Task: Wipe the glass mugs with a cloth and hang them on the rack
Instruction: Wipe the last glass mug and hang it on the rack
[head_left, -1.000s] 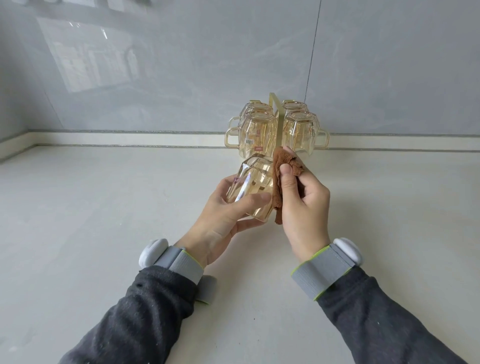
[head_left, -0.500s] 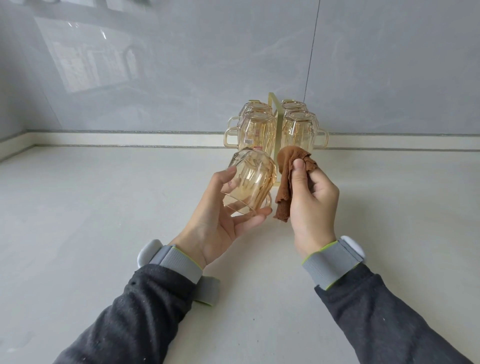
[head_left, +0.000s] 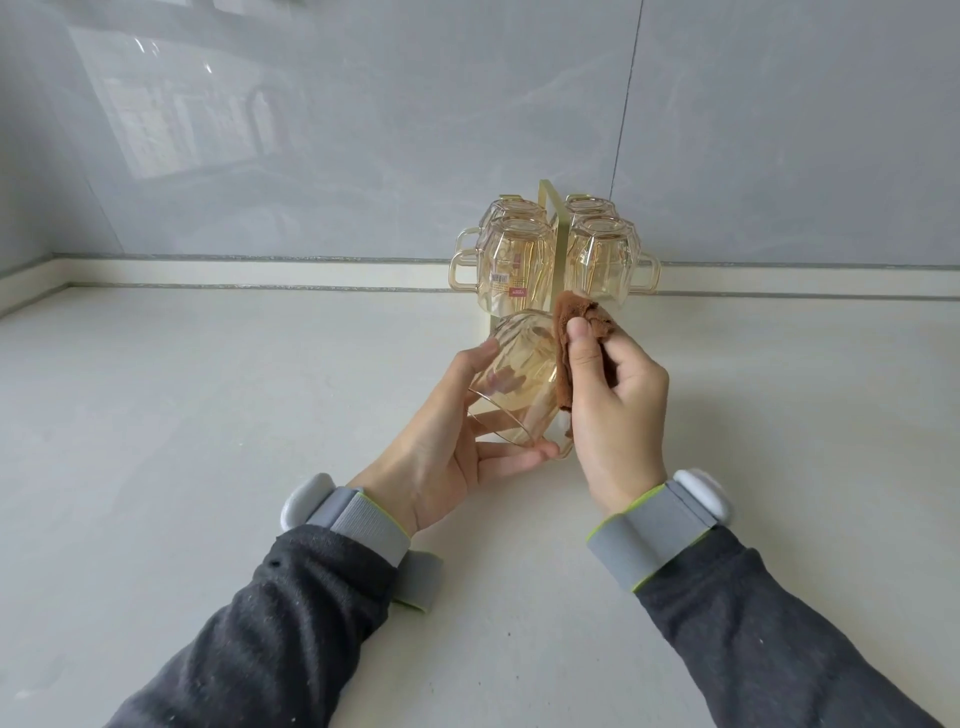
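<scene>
An amber glass mug (head_left: 511, 379) is tilted in my left hand (head_left: 449, 441), its open rim facing me, thumb on its upper left side and fingers curled under it. My right hand (head_left: 615, 400) grips a brown cloth (head_left: 563, 345) and presses it against the mug's right side. Behind them stands a gold rack (head_left: 549, 208) with several amber mugs hanging upside down, the near ones a labelled mug (head_left: 511, 265) on the left and another mug (head_left: 600, 260) on the right.
A pale countertop (head_left: 208, 441) stretches to both sides and toward me. A grey glossy wall (head_left: 363, 130) with a cream upstand closes the back, just behind the rack.
The mug has turned in my left hand, its rim now facing me more. My right hand brought the cloth back against the mug's right side after pulling slightly away.
</scene>
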